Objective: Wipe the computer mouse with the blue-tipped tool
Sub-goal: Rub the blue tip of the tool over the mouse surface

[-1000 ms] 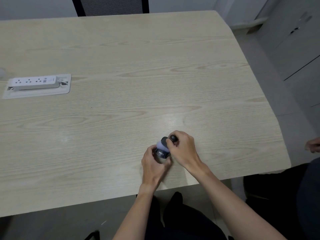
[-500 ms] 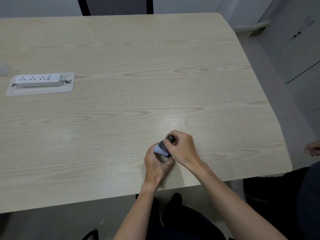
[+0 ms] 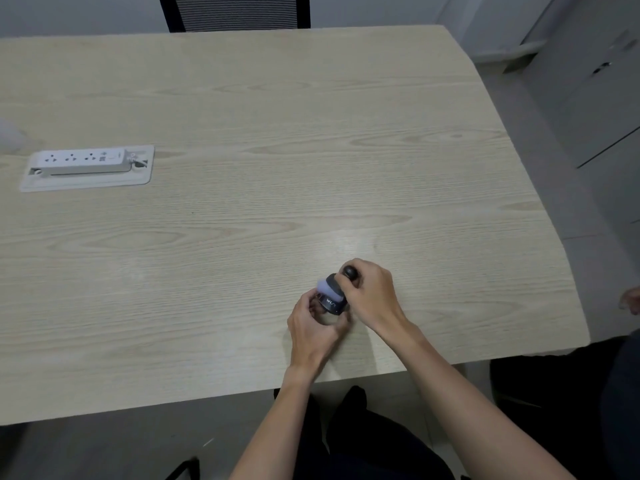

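A dark computer mouse with white lettering sits near the front edge of the light wooden table. My left hand grips it from the near side. My right hand is closed around a dark-handled tool. The tool's pale blue tip presses on the mouse's top left. Most of the mouse is hidden by my fingers.
A white power strip lies in a recessed tray at the table's left. A black mesh chair stands at the far edge. Another person's hand shows at the right border, beyond the table's curved right edge.
The blue tip has slid back and forth over the mouse's top. Both hands stay in the same spot on the table; the view has shifted slightly.
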